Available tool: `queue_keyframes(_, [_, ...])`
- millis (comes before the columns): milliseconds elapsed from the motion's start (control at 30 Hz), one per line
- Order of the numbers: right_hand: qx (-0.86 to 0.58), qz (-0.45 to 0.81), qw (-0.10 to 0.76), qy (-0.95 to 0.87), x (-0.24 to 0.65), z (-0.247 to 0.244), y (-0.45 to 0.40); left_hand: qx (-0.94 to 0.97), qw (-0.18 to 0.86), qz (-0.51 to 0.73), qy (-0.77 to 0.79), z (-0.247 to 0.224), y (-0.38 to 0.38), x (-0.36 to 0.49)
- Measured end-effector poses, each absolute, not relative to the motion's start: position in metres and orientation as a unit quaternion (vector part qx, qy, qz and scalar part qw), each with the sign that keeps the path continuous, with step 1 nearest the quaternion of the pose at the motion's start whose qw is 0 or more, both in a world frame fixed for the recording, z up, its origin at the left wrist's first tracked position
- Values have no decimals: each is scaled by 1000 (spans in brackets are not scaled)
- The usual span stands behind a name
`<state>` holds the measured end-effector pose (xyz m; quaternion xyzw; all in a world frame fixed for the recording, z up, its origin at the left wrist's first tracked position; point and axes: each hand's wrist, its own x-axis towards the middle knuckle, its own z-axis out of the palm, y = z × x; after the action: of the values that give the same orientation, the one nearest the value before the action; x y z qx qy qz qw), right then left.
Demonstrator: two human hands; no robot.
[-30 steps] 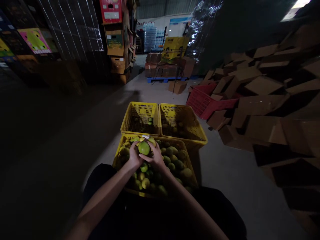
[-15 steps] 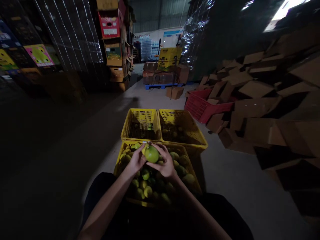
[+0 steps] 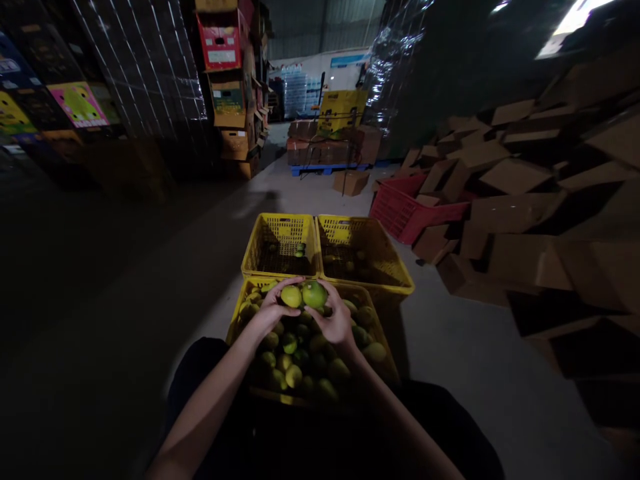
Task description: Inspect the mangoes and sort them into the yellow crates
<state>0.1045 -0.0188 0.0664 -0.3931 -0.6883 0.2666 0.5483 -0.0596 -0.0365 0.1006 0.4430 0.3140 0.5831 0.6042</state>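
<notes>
My left hand (image 3: 273, 309) is closed around a yellow-green lemon (image 3: 291, 297). Beside it, my right hand (image 3: 336, 320) grips a greener, rounder citrus fruit (image 3: 314, 294). The two fruits sit side by side, almost touching, with the thumbs below them. Both hands are above the near yellow crate (image 3: 285, 399), which is full of green and yellow citrus fruits (image 3: 293, 377). My forearms cover part of the crate's sides.
Two more yellow crates stand just beyond: the left crate (image 3: 253, 248) holds a few green fruits, the right crate (image 3: 395, 267) some dim ones. Right of them lie a red crate (image 3: 400, 210) and heaped cardboard boxes (image 3: 520, 207). A loaded blue pallet (image 3: 327, 169) stands farther back.
The fruits have moved apart from an overlapping position to side by side, so the lemon in my left hand now shows fully. Both hands have shifted slightly up and apart.
</notes>
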Motion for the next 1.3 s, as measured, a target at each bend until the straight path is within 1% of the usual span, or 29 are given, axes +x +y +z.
queue_keyframes(200, [-370,266,547,-702,105,61,-18,527,560,551,326,98,-35,-69])
queue_keyframes(433, [-357,243,570,-699,101,67,-19,579,508,543,333,100,-35,-70])
queue_keyframes(567, [-355,264,598,-669,96,69,-20,575,506,543,344,100,-35,-70])
queue_keyframes(700, [-371,307,587,-651,94,68,-21,548,522,551,353,104,-37,-70])
queue_keyframes(833, [-374,379,576,-620,93,71,-23,476,591,574,308,110,-39,-69])
queue_keyframes(967, [-372,535,528,-545,91,76,-24,347,677,596,257,114,-39,-67])
queue_keyframes(1100, [-371,660,480,-443,86,78,-21,233,725,594,258,112,-35,-60])
queue_keyframes(1167, [-373,695,470,-396,84,77,-21,202,738,584,270,108,-32,-56])
queue_keyframes(1300, [-382,722,457,-351,83,78,-22,179,752,555,309,103,-30,-50])
